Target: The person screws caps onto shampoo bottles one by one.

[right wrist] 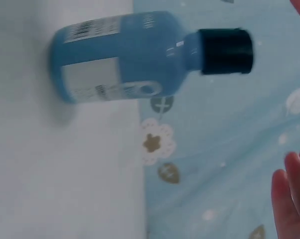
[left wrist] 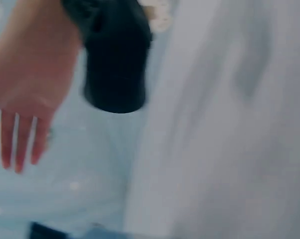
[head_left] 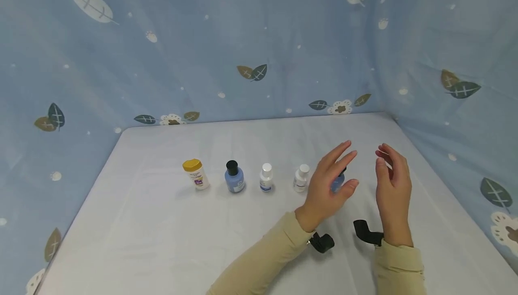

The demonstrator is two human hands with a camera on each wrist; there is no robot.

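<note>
On the right half of the table, my left hand (head_left: 328, 185) is raised with thumb and fingers spread apart, holding nothing. A blue bottle with a black cap (right wrist: 115, 57) stands upright on the table, partly hidden behind that hand in the head view. Farther right, my right hand (head_left: 393, 187) is held up with its fingers lightly bent and nothing in its grasp. A gap separates the two hands. The left wrist view shows the right hand's palm side beside a black wrist mount (left wrist: 117, 64); the bottle is barely visible at the bottom edge.
Left of the hands stand two white bottles (head_left: 300, 179) (head_left: 265, 179), another blue bottle (head_left: 234, 180) and a white bottle with a yellow cap (head_left: 197, 176), roughly in a row on the white table (head_left: 162, 241). A blue leaf-patterned curtain (head_left: 202, 38) surrounds the table's back and sides.
</note>
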